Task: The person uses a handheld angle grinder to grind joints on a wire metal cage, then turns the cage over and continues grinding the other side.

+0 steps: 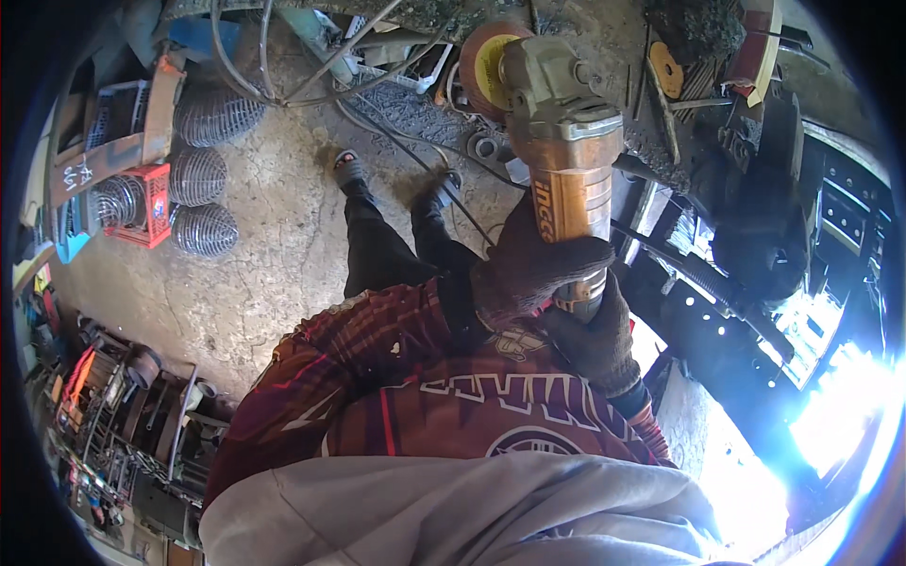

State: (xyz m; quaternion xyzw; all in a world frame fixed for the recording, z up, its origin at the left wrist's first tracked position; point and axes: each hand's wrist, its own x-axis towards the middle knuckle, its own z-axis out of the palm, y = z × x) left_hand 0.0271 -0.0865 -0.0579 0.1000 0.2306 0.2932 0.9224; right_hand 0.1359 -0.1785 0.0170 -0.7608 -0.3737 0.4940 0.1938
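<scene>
An angle grinder [571, 193] with an orange body and grey gear head points away from me, slightly right of the middle. Its round abrasive disc [484, 74], yellow with a reddish-brown rim, sits at the far left of the head. My left hand [528, 269], in a dark knit glove, is closed round the orange body from the left. Lower down, my right hand [599, 340], gloved alike, is wrapped round the rear end of the grinder, close to my shirt. Parts of the fingers of both hands are hidden.
Several round wire grilles [201, 176] and a red plastic crate [151, 206] stand on the left. Cables [415, 141] cross the floor ahead. Dark metal machinery [764, 208] fills the right side, beside a strong glare. Cluttered metal racks [142, 415] are at lower left.
</scene>
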